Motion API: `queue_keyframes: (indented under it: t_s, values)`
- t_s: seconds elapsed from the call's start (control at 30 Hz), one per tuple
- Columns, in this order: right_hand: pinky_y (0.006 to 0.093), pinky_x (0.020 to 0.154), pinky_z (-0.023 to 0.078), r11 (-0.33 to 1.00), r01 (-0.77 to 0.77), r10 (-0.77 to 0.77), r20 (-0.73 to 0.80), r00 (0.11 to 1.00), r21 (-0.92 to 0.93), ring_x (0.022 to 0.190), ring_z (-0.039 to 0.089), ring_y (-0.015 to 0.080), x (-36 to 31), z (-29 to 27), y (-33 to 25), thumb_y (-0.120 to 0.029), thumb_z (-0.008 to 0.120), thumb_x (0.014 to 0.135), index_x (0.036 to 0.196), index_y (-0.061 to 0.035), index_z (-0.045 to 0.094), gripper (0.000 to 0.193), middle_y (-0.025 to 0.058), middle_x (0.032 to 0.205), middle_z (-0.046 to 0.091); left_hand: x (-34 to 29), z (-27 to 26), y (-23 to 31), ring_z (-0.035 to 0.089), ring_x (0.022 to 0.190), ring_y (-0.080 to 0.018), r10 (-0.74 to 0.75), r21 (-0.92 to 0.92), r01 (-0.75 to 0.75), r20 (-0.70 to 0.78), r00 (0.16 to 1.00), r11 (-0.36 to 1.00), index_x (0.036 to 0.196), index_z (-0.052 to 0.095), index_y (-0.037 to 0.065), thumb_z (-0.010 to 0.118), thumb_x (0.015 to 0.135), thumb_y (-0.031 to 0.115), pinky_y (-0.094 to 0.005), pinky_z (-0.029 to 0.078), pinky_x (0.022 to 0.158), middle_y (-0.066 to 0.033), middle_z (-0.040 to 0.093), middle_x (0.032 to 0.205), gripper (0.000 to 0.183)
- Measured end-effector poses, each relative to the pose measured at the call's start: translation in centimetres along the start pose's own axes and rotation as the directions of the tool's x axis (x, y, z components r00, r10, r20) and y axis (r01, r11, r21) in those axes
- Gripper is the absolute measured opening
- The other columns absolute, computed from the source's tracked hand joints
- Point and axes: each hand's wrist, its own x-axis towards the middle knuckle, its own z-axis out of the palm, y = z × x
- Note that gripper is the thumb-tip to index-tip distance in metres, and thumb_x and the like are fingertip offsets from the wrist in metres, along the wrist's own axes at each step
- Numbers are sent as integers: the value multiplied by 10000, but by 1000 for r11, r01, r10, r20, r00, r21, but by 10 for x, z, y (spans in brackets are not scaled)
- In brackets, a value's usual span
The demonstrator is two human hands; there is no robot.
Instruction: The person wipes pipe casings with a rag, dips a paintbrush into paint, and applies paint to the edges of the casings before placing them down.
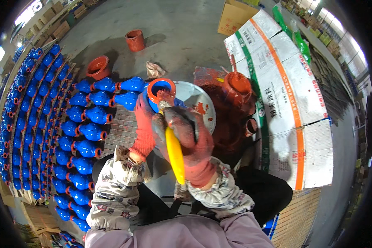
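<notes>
Yellow brush [175,155] clamped in my R hand [188,134], tip w/in blue fitting's [156,87] red rim [173,88]; L hand [143,118] grips fitting.

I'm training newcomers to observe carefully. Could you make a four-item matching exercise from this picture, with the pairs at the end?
Things
1. Slim brush with a yellow handle
2. Glossy blue vessel with an orange-red rim
3. Two round reddish tubs
4. White cardboard with an orange stripe

Places
A. On the grey floor ahead
B. Held by the gloved left hand
C. Spread out at the person's right
D. Gripped in the gloved right hand

Pairs: 1-D, 2-B, 3-A, 4-C
</notes>
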Motion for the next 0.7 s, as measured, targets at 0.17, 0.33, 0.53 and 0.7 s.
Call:
queue_keyframes:
  t_s: [0.17, 0.33, 0.53, 0.7]
  values:
    - [377, 840, 476, 997, -19, 18, 19, 1000, 80, 1014, 575, 274, -7, 10, -25, -242, 697, 800, 1244, -50, 530, 511, 148, 1225, 544, -5, -3, -19, 559, 1022, -368, -21, -90, 34, 146, 989, 995, 1253, 465, 34, 772, 701, 285, -450, 452, 876, -178, 578, 1093, 680]
    - [284, 629, 498, 804, -398, 429, 32, 903, 441, 679, 591, 136, 28, -36, -1, -35, 657, 856, 981, -29, 586, 144, 56, 783, 629, 19, -50, 34, 518, 1108, -368, 183, -223, -142, 179, 967, 964, 1334, 436, 56, 808, 644, 365, -454, 402, 965, -167, 558, 1182, 843]
    - [216, 561, 474, 789, -359, 417, -5, 909, 499, 673, 592, 66, 28, -12, 45, -28, 630, 891, 945, 6, 569, 88, 43, 806, 622, 44, -61, 29, 554, 990, -119, 161, -639, 353, 603, 781, 683, 1368, 390, 46, 765, 677, 28, -279, 499, 827, -28, 556, 1179, 786]
    - [251, 557, 474, 853, -359, 376, 33, 926, 379, 607, 585, 101, 22, -18, 28, -32, 660, 867, 912, -15, 574, 99, 45, 760, 601, 27, -47, 24, 553, 1081, -209, 89, -665, 325, 509, 856, 673, 1292, 475, 26, 829, 631, 184, -351, 445, 951, -103, 584, 1176, 766]
